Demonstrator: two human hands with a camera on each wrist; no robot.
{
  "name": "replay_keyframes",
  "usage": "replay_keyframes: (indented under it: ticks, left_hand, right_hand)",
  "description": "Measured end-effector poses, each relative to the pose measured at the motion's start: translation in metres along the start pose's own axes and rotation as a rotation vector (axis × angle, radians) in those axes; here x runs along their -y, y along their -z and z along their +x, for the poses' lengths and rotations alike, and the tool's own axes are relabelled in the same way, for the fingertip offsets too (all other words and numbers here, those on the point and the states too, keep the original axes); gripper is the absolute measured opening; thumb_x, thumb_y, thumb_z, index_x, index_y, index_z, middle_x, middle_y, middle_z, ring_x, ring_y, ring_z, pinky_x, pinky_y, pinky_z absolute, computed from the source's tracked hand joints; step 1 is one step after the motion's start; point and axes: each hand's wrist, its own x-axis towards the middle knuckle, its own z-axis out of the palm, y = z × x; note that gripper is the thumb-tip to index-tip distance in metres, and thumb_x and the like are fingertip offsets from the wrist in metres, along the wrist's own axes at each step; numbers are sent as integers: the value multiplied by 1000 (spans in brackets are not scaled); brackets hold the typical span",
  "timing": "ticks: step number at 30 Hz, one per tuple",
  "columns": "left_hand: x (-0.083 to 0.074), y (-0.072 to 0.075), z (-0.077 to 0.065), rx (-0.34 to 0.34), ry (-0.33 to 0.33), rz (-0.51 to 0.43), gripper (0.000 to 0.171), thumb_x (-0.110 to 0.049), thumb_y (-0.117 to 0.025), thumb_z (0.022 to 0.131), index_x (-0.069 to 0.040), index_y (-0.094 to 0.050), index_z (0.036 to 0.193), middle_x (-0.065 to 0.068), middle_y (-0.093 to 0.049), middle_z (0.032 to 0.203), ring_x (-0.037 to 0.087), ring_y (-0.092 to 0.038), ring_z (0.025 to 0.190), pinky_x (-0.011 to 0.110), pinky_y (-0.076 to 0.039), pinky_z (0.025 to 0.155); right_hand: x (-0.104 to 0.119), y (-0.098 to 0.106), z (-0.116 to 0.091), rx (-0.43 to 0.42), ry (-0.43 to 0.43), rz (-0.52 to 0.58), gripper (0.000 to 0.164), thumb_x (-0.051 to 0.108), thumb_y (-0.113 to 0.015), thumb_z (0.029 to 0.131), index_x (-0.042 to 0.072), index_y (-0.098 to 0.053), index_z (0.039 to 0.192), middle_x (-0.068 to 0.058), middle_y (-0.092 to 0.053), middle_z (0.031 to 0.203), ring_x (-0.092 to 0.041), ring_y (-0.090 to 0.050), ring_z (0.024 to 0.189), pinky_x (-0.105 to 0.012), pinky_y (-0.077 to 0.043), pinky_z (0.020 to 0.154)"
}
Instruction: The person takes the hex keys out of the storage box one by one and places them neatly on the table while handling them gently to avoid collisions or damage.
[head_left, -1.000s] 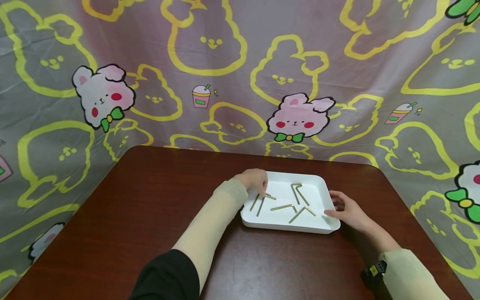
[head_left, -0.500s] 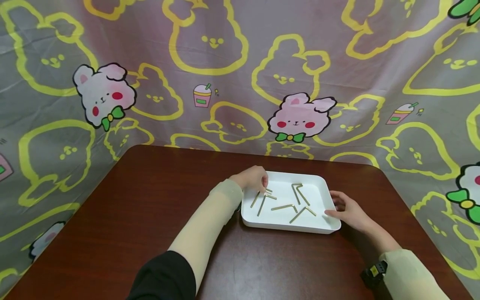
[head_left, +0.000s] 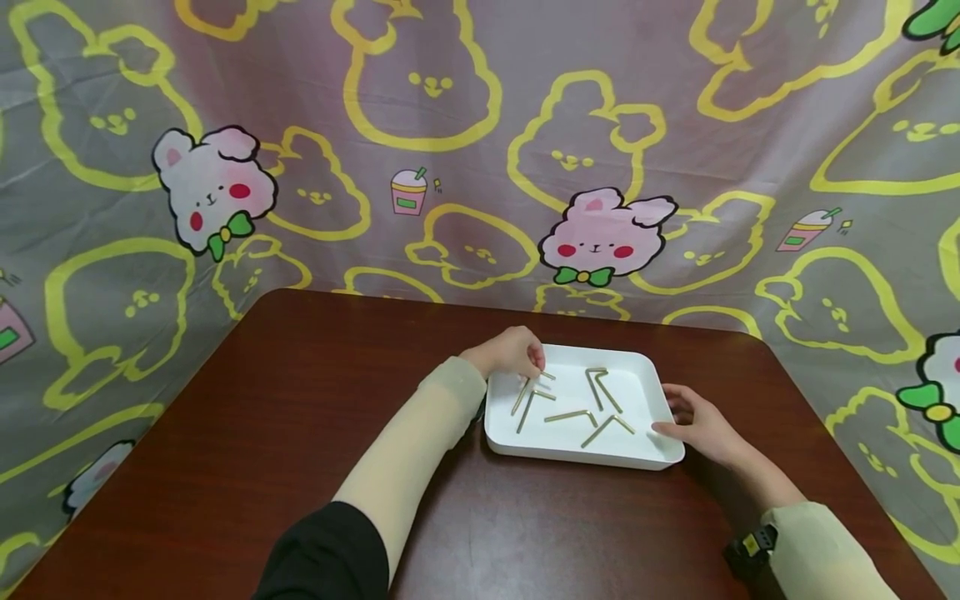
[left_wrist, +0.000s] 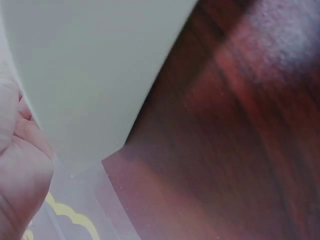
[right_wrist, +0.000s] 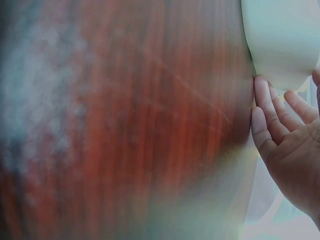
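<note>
In the head view, several brass-coloured hex keys lie in a shallow white tray [head_left: 585,454]. My left hand [head_left: 510,352] reaches over the tray's far left corner and pinches a hex key [head_left: 521,397] near its bend; the fingertips partly hide it. Just in front lies another hex key [head_left: 527,412]. At the tray's right end, my right hand [head_left: 697,421] holds the edge, thumb on the rim and fingers along the outer wall. The right wrist view has those fingers [right_wrist: 270,107] against the wall. In the left wrist view the hand is at the left edge, its fingertips hidden.
The brown wooden table [head_left: 300,433] extends around the tray. A patterned cloth [head_left: 450,175] hangs behind and beside the table. More hex keys, including one near the tray's front [head_left: 606,431], lie in the middle and right of the tray.
My left hand has drawn back slightly and moved a hex key a little to the right and away within the tray. The right hand stays at the tray's edge.
</note>
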Motion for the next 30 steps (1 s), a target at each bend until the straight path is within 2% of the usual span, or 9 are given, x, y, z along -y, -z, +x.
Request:
replay_keyframes:
  ticks: [7,14,30]
  left_hand:
    - [-6,4,1,-4,-17,-28,12,-5,-74,82,-14,-68,76,-2,-63,74,9,-55,68,21,-46,63]
    - [-15,15,-4,-3,-70,-32,6,-5,-74,82,-10,-71,82,-2,-65,76,10,-57,72,20,-47,65]
    - [-16,35,-28,-67,-116,-73,5,-3,-75,82,-6,-72,84,0,-67,77,12,-60,72,21,-48,67]
  right_hand:
    - [-1,0,-1,1,-9,-2,74,20,-78,84,-8,-37,139,-22,-58,115,-34,-59,99,-34,-50,77]
    - [-1,1,-1,1,-16,-10,74,20,-78,84,-8,-37,139,-24,-58,114,-36,-59,100,-43,-50,81]
    - [-1,0,1,9,-16,-11,74,21,-78,84,-9,-37,138,-23,-59,114,-35,-59,100,-41,-50,80]
